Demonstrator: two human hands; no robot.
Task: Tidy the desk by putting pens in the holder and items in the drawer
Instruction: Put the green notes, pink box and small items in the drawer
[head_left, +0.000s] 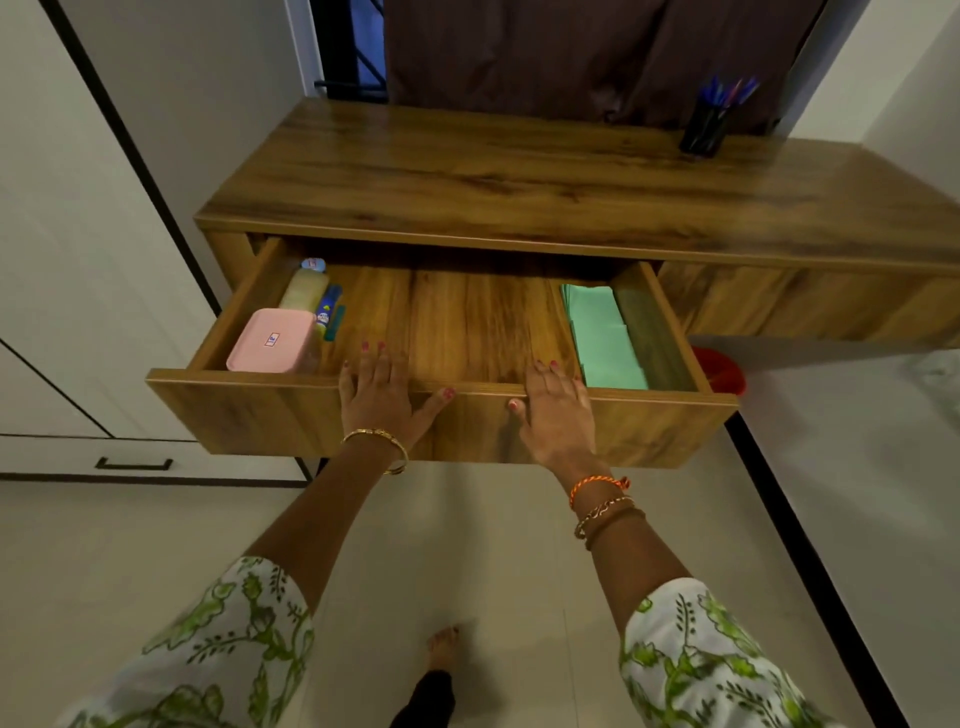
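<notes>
The left hand and the right hand lie flat over the near front edge of the pulled-out wooden drawer, fingers straight and reaching inside, thumbs on the front panel, gripping nothing. Bare drawer floor spreads between them. A pink lidded plastic box fills the near-left corner, and green folded papers line the right side. The black pen holder with blue pens stands far right on the wooden desk top.

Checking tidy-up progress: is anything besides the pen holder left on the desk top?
No, only the pen holder stands on the desk top.
</notes>
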